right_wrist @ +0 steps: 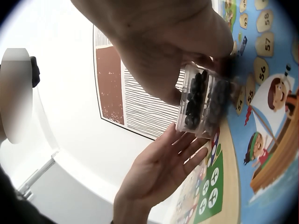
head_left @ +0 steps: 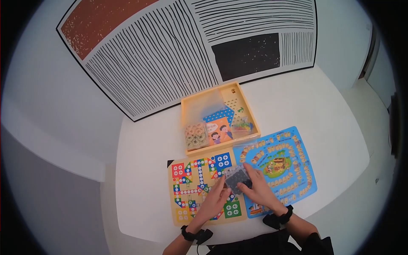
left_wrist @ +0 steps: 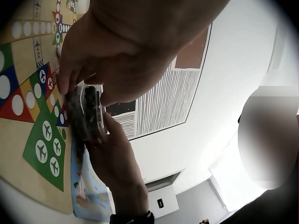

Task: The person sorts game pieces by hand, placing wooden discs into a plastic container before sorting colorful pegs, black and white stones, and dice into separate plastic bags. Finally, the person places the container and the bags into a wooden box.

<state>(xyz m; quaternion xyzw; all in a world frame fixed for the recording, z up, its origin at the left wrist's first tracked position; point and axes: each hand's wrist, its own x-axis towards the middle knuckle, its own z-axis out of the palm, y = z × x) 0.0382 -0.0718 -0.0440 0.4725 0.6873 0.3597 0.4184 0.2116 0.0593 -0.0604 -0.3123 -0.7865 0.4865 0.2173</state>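
Note:
Both hands hold a clear plastic box (head_left: 237, 180) filled with small round black pieces. My left hand (head_left: 213, 200) pinches the box's left end between thumb and fingers. At the other end, my right hand (head_left: 261, 193) grips it, thumb across the near face and fingers around the far edge. The right wrist view shows the black pieces (right_wrist: 196, 100) through the clear wall, with the box tilted. Beneath the hands lie a beige board with a colourful airplane-chess track (head_left: 187, 197) and a blue board with a numbered path (head_left: 304, 182), side by side.
Behind the boards stands a yellow wooden tray (head_left: 183, 112). It holds a clear box of round wooden pieces (head_left: 196, 136), an orange booklet (head_left: 219, 131), a blue dotted sheet (head_left: 221, 114) and a bag of colourful bits (head_left: 242, 126). A large striped picture (head_left: 148, 63) stands at the white table's (head_left: 144, 140) back.

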